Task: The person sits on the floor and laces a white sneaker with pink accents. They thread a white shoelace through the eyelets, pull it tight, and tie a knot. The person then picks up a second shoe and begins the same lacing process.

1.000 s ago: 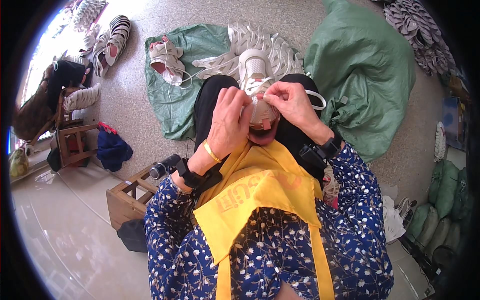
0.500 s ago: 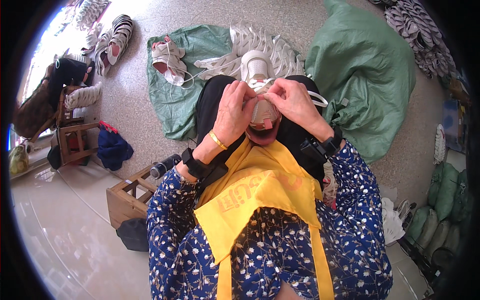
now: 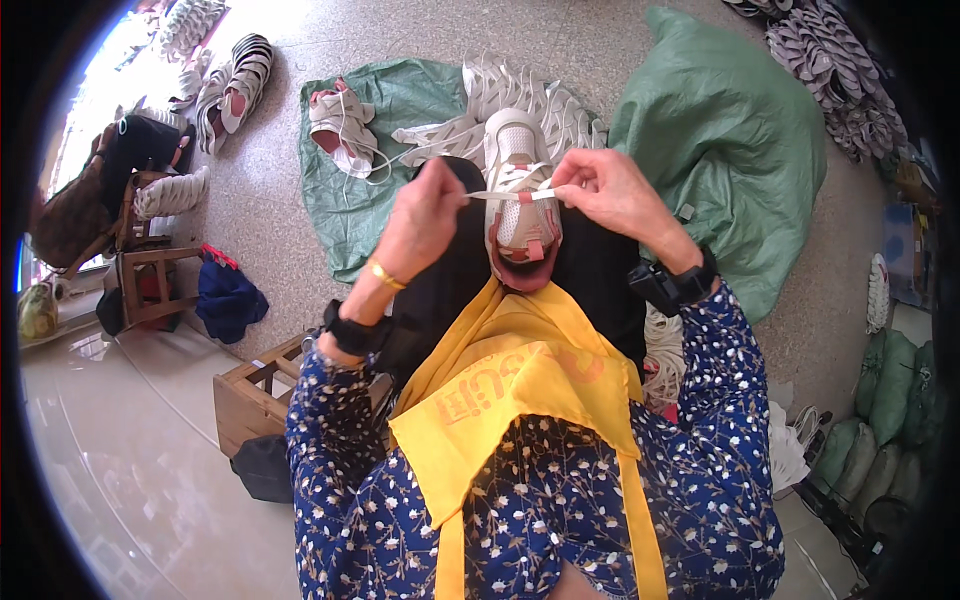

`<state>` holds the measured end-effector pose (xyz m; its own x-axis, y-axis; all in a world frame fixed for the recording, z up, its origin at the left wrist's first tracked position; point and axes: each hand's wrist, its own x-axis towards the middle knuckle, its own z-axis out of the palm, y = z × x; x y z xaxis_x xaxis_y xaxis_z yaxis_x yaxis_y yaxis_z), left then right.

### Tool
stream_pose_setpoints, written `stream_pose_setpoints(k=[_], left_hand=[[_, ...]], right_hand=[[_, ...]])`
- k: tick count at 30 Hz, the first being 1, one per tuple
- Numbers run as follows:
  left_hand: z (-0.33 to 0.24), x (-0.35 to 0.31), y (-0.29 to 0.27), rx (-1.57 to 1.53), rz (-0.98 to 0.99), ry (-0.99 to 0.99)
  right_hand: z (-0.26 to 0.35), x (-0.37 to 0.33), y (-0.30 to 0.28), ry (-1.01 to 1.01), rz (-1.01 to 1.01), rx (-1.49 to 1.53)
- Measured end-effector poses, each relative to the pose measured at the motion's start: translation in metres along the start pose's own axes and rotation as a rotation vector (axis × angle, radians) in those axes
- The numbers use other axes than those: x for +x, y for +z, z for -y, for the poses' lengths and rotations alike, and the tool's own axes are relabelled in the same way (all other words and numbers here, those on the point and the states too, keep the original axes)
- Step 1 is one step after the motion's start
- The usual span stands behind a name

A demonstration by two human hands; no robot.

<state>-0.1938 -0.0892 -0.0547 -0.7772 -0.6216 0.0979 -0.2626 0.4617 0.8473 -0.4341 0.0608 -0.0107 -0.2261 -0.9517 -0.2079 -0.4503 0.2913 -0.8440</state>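
Between my knees, toe pointing away, rests a beige and white sneaker (image 3: 516, 136) with pink trim and a pink heel tab. A white flat shoelace (image 3: 492, 195) is stretched level across its tongue, passing a small pink loop at the middle. My left hand (image 3: 425, 215) is closed on one side of the lace, left of the shoe. On the right, my right hand (image 3: 608, 192) pinches the other side between thumb and forefinger. Part of the lacing shows crossed nearer the toe. The yellow apron (image 3: 520, 370) lies over my lap under the heel.
Ahead on a green sheet (image 3: 335, 225) are another shoe upper (image 3: 343, 125) and a row of white uppers (image 3: 530, 90). A bulging green sack (image 3: 720, 150) stands at right. More stacked uppers (image 3: 840, 80) lie far right. A wooden stool (image 3: 245, 400) stands at my left.
My hands have moved apart from over the tongue, the left one outward to the left, the right slightly right. The lace between them is now drawn straight.
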Motion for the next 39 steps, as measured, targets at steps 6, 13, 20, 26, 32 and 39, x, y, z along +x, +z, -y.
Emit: stream_pose_setpoints(k=[6,13,20,26,32,39], left_hand=[[0.071,-0.049,-0.091,0.192,-0.108,-0.209],[0.143,-0.113,-0.165,0.463,-0.240,-0.418],[0.158,-0.149,-0.178,0.488,-0.212,-0.503],[0.062,-0.074,-0.097,0.229,-0.230,-0.141],[-0.022,-0.018,-0.019,0.141,-0.082,0.215],[-0.028,-0.006,0.016,-0.079,0.014,0.032]], right_hand=[[-0.001,0.003,-0.036,-0.073,0.154,0.250],[0.011,0.014,-0.006,-0.193,0.055,0.093],[-0.013,0.028,0.020,-0.587,-0.150,-0.356],[0.008,0.019,0.017,-0.309,-0.039,-0.220],[0.001,0.016,0.017,-0.155,-0.022,-0.208],[0.002,0.011,0.024,0.044,0.112,0.292]])
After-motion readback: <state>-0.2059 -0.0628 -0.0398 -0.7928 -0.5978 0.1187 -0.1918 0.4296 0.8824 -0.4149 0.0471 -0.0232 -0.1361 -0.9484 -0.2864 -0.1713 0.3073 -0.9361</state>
